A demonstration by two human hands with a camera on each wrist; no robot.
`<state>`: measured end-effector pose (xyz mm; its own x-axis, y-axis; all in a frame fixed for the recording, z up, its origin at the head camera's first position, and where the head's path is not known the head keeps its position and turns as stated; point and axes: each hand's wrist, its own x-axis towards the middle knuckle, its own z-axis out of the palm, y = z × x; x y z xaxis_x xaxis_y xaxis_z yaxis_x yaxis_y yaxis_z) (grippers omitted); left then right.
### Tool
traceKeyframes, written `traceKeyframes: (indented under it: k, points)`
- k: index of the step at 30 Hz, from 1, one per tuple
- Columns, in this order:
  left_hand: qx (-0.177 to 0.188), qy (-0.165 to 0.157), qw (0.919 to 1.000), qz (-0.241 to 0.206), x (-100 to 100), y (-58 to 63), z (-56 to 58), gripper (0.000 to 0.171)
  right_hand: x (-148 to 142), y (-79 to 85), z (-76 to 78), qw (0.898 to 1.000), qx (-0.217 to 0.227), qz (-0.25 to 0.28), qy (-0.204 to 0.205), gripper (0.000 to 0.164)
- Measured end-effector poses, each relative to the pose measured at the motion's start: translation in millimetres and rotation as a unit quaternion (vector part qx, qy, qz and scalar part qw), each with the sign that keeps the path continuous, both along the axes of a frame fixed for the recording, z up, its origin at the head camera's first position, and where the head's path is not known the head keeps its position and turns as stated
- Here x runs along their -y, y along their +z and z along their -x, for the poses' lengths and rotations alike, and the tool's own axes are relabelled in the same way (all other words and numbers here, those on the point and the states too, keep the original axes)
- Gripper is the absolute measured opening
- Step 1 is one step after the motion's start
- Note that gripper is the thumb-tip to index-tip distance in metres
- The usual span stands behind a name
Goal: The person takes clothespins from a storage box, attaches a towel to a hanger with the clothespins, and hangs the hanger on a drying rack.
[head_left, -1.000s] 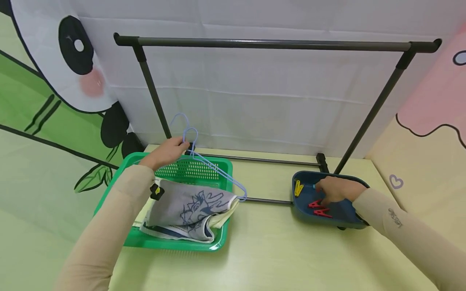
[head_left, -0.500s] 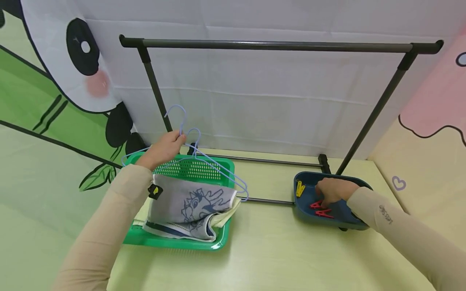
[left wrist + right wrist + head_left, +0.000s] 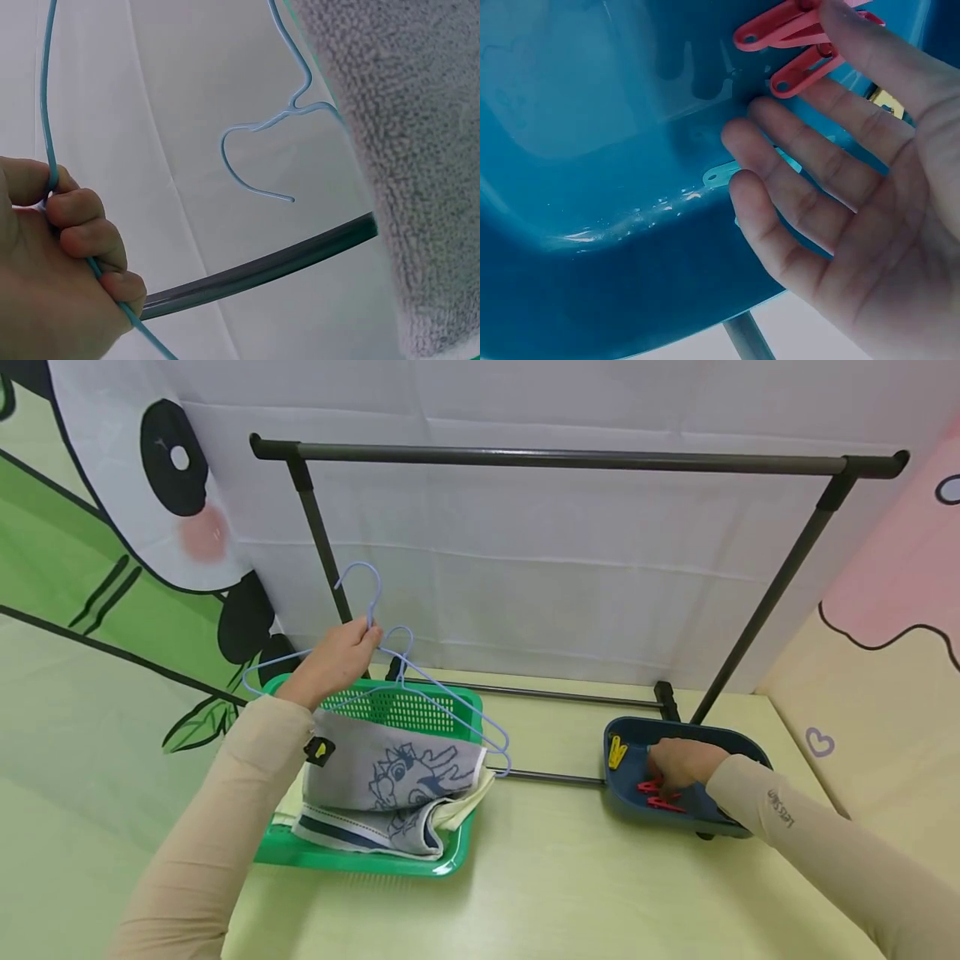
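Observation:
My left hand point(image 3: 333, 664) grips a light-blue wire hanger point(image 3: 378, 581) near its neck, hook upward, above the back of the green basket point(image 3: 450, 865). A second blue hanger point(image 3: 410, 637) overlaps it, its hook lower and further right. In the left wrist view, curled fingers hold the hanger wire point(image 3: 46, 97). A folded grey towel point(image 3: 352, 768) with a dark-blue drawing lies in the basket. My right hand point(image 3: 686, 762) reaches into the dark-blue tray point(image 3: 622, 810). Its thumb and index finger are right at red clothespins point(image 3: 806, 75), the other fingers loosely spread over a teal clothespin point(image 3: 718, 176).
A black garment rack point(image 3: 562, 457) stands behind the basket and tray, its lower bars along the table. Yellow clothespins point(image 3: 617, 752) lie at the tray's left side. Pale yellow cloth point(image 3: 457, 810) shows under the towel. A white sheet point(image 3: 555, 602) hangs behind.
My left hand has raised the hanger, so its hook stands higher and apart from the other one. My right hand has reached slightly lower over the red clothespins in the tray.

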<state>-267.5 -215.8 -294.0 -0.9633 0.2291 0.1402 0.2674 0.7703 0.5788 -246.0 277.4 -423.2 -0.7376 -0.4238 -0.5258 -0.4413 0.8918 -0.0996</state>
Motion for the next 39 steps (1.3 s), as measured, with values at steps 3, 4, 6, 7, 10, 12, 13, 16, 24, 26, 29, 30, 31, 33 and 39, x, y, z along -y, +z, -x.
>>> traceKeyframes:
  k: [3, 4, 6, 7, 10, 12, 13, 16, 24, 26, 29, 30, 31, 33, 39]
  points:
    - [-0.003, 0.001, 1.0000, 0.001, -1, 1.9, -0.8, 0.035, 1, 0.2, -0.7, 1.000, -0.003, -0.001, 0.003, 0.016]
    - [-0.003, 0.001, 1.0000, 0.000, -2, 2.5, -1.1, 0.035, 2, 0.7, -1.1, 1.000, -0.002, 0.000, 0.004, 0.015]
    - [-0.001, 0.002, 1.0000, -0.004, -2, 3.3, -1.3, 0.035, 2, 2.2, -1.8, 1.000, -0.001, 0.002, 0.004, 0.013]
    - [0.000, 0.003, 1.0000, -0.006, -3, 3.6, -1.2, 0.036, 3, 2.2, -1.7, 1.000, 0.000, 0.003, 0.004, 0.013]
    - [-0.005, 0.004, 0.9999, -0.007, -3, 4.7, -1.3, 0.036, 2, 1.7, -0.3, 1.000, 0.002, 0.007, 0.001, 0.013]
    - [-0.011, 0.004, 0.9999, -0.005, -3, 5.4, -1.4, 0.036, 1, 0.8, 0.2, 1.000, 0.002, 0.009, -0.001, 0.013]
    - [-0.015, 0.005, 0.9999, -0.004, -3, 5.7, -1.4, 0.036, 2, 0.1, 0.4, 1.000, 0.004, 0.009, -0.002, 0.013]
    - [-0.014, 0.006, 0.9999, -0.005, -3, 6.3, -1.9, 0.035, 3, -1.4, 0.7, 1.000, 0.005, 0.007, -0.006, 0.013]
    - [-0.016, 0.011, 0.9998, 0.003, -4, 7.0, -1.9, 0.035, 5, -0.5, 0.3, 1.000, 0.001, -0.001, -0.004, 0.013]
    - [-0.019, 0.012, 0.9997, 0.006, -4, 6.9, -1.5, 0.035, 5, 0.0, 0.0, 1.000, 0.001, -0.002, -0.006, 0.014]
    - [-0.016, 0.012, 0.9998, 0.004, -3, 6.7, -1.5, 0.035, 6, 0.8, -0.1, 1.000, 0.002, -0.005, -0.007, 0.014]
    - [-0.014, 0.013, 0.9998, 0.002, -3, 6.8, -1.5, 0.035, 6, 0.8, -0.1, 1.000, 0.004, -0.005, -0.010, 0.014]
    - [-0.011, 0.012, 0.9999, 0.001, -3, 6.8, -1.6, 0.035, 6, 1.0, -0.1, 1.000, 0.006, -0.005, -0.012, 0.013]
    - [-0.009, 0.010, 0.9999, -0.001, -3, 7.2, -1.9, 0.035, 6, 1.2, 0.1, 1.000, 0.010, -0.004, -0.015, 0.012]
    - [-0.028, 0.003, 0.9996, 0.003, -3, 11.4, -3.6, 0.033, 7, 0.1, 0.9, 0.999, 0.017, 0.000, -0.034, 0.010]
